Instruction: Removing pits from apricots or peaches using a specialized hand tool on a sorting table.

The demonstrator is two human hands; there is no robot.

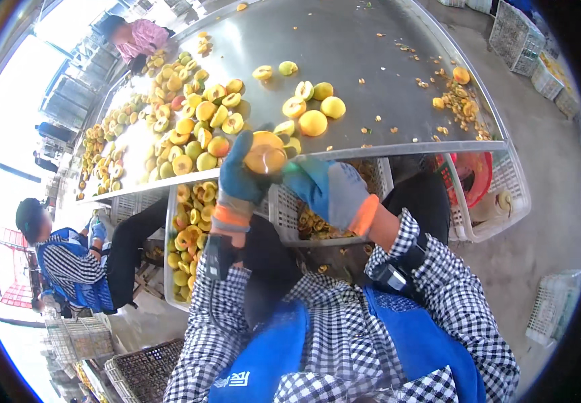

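Note:
My left hand (238,176), in a blue and grey work glove with an orange cuff, grips a yellow peach (265,153) just over the near edge of the metal table (371,74). From the right, my gloved right hand (327,191) meets the peach with its fingers closed. Whatever those fingers hold, if anything, is hidden. Right behind the held fruit lie cut peach pieces (290,146). A small group of peaches and halves (312,123) sits farther back, and a large heap of halves (200,127) spreads to the left.
Below the table edge stand a white crate of peach halves (171,269), a crate of scraps (289,232) and a white basket (505,218) holding a red basket (473,178). Pits and scraps (461,107) lie on the table's right. Co-workers sit at left (79,262) and far left (141,39).

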